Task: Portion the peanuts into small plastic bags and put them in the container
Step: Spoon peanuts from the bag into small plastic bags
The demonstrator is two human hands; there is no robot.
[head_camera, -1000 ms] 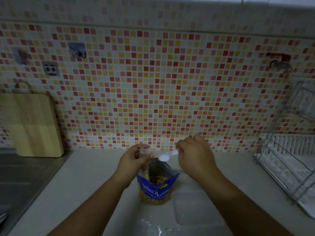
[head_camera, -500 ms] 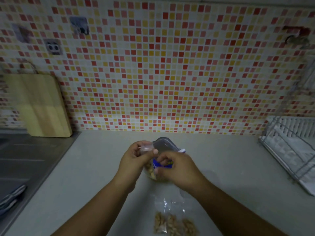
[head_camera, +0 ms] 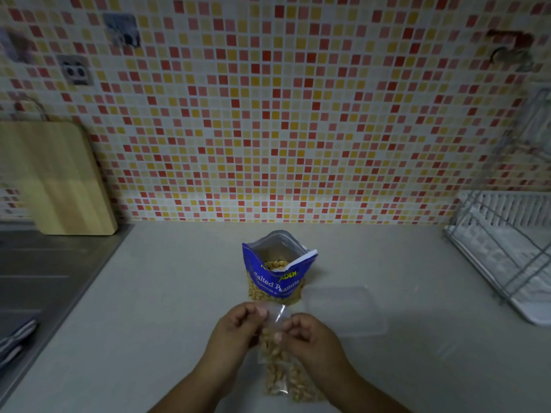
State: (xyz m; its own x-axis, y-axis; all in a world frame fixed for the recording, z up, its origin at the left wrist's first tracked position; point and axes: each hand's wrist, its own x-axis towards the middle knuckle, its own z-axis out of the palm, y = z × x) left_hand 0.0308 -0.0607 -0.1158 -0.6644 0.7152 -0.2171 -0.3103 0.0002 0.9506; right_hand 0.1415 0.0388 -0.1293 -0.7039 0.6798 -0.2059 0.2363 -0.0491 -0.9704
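A blue bag of salted peanuts stands open and upright on the counter, nuts visible inside. Just in front of it, my left hand and my right hand both pinch the top of a small clear plastic bag of peanuts between them. More filled small bags lie on the counter directly below my hands. A clear plastic container sits to the right of the blue bag, close to my right hand.
A wire dish rack on a white tray fills the right side. A wooden cutting board leans on the tiled wall at left, above a steel sink drainboard. A striped cloth lies at the far left edge.
My hands left the blue peanut bag and came toward me; they now hold a small filled bag. The white spoon my right hand held a second ago is out of sight.
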